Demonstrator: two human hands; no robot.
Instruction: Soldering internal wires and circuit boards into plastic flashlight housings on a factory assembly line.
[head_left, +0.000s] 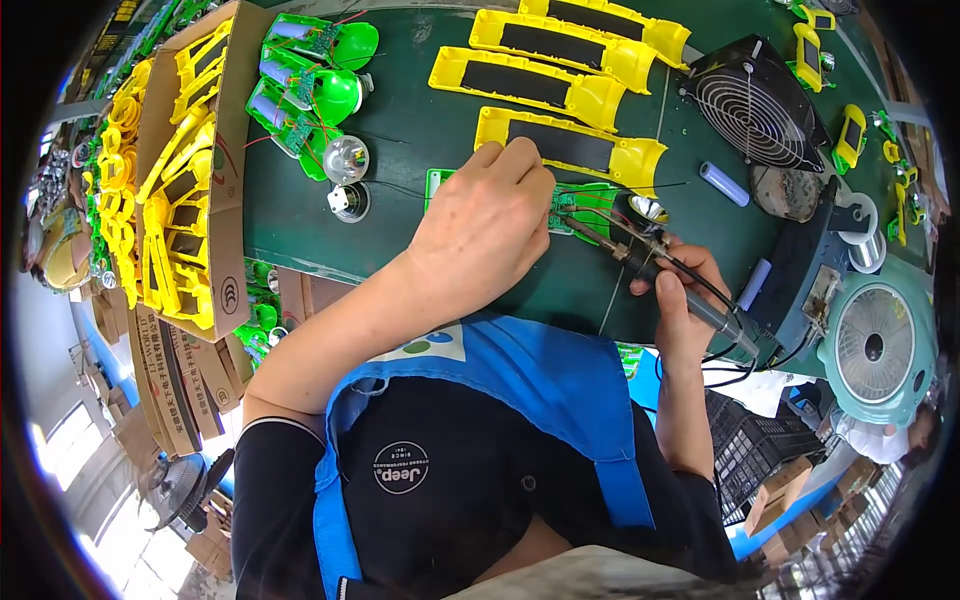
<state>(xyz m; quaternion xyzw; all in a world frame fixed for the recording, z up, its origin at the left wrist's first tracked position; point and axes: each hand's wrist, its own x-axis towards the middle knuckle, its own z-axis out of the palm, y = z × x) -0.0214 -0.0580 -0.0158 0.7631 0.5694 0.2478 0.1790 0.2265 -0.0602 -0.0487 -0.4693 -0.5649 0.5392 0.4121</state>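
My left hand (490,220) is closed over a green plastic lamp casing (592,197), fingers bent and pressed together. Whatever those fingers pinch is hidden behind the hand. Just right of them, a small green circuit board (562,202) with thin wires shows inside the casing. A soldering iron (640,264) is gripped in my right hand (686,290), with a thin tube and cable running along it. Its tip points left at the board, close to my left fingers; contact cannot be made out. A round reflector (650,209) sits at the casing's right end.
Yellow shells (640,160) with black panels lie in a row beyond my hands. At left are green lamp assemblies (285,110) and a cardboard box (230,190) of yellow parts. Rightward stand a black fan (750,105), blue cells (724,184), a solder spool (864,240) and a pale green fan (872,340).
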